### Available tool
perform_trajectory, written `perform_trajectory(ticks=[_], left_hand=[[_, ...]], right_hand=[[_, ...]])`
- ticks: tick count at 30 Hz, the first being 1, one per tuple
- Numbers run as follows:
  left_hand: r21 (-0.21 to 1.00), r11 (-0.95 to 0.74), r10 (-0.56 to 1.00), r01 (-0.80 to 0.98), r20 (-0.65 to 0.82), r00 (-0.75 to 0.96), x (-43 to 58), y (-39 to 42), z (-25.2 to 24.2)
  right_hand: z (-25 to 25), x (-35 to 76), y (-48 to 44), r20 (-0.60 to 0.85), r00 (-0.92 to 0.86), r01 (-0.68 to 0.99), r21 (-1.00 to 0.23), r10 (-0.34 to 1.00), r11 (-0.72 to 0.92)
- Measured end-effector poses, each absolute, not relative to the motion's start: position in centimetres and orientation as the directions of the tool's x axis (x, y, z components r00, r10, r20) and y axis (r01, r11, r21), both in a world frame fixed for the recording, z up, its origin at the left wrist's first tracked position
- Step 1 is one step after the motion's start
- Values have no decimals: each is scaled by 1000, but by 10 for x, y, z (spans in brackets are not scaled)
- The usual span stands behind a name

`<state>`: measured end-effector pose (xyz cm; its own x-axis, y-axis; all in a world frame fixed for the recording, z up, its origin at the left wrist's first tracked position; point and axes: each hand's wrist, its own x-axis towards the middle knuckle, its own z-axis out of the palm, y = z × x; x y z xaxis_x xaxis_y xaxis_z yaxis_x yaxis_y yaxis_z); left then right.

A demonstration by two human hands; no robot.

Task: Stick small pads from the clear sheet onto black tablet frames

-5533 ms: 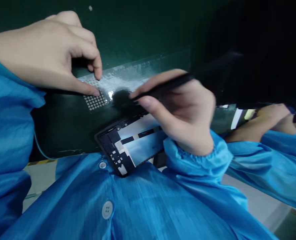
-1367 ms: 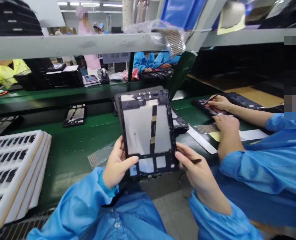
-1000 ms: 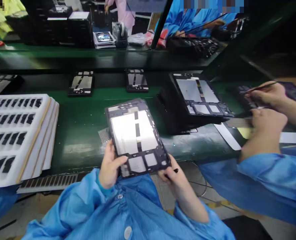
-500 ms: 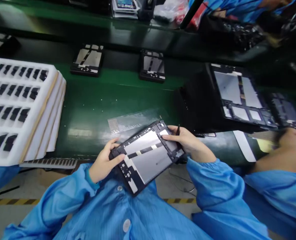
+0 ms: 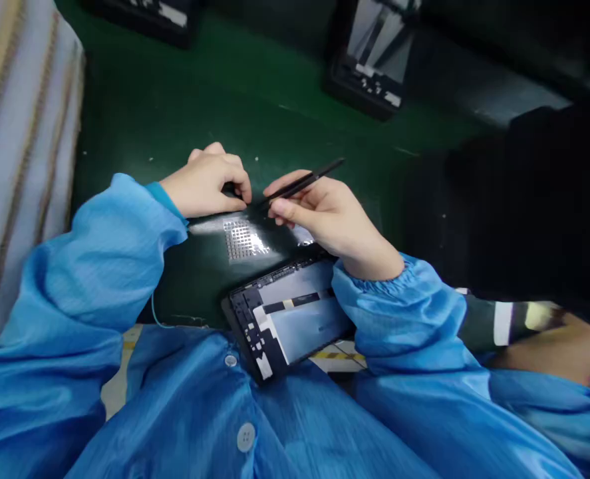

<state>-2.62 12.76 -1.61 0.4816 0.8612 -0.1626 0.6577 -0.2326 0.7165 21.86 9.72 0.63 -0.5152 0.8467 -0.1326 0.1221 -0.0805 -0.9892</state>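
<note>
My right hand (image 5: pixel 324 209) grips a pair of black tweezers (image 5: pixel 302 184), whose tips point left toward my other hand. My left hand (image 5: pixel 215 179) is closed in a pinch beside those tips; what sits between its fingers is too dark and small to make out. Just below both hands, a clear sheet with a grid of small silvery pieces (image 5: pixel 242 239) lies on the green table. Nearer my body, an opened tablet (image 5: pixel 299 326) rests tilted at the table's edge, with my right sleeve covering its right end. Neither hand is on the tablet.
White foam trays (image 5: pixel 30 133) are stacked at the left. Two more stacks of opened tablets stand at the back, one left (image 5: pixel 145 16) and one right (image 5: pixel 369 73). A tall black stack (image 5: pixel 539 206) is on the right, near another person's arm (image 5: pixel 559 352).
Both hands have left the tablet, which now rests at the edge, and moved forward over the clear sheet. The tweezers now point left in my right hand. The view has tipped down.
</note>
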Motion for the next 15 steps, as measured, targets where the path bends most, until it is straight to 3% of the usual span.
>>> perform_trajectory(ticks=[5,15], left_hand=[[726,-309,814,614,-132,565,-36,116,-33],[644,-335,820,688,-161,550,-29,114,-22]], right_hand=[[-26,215,105,-54,-570,193,-979,820,70],[-23,215,93,-69,-547,293,-949,834,113]])
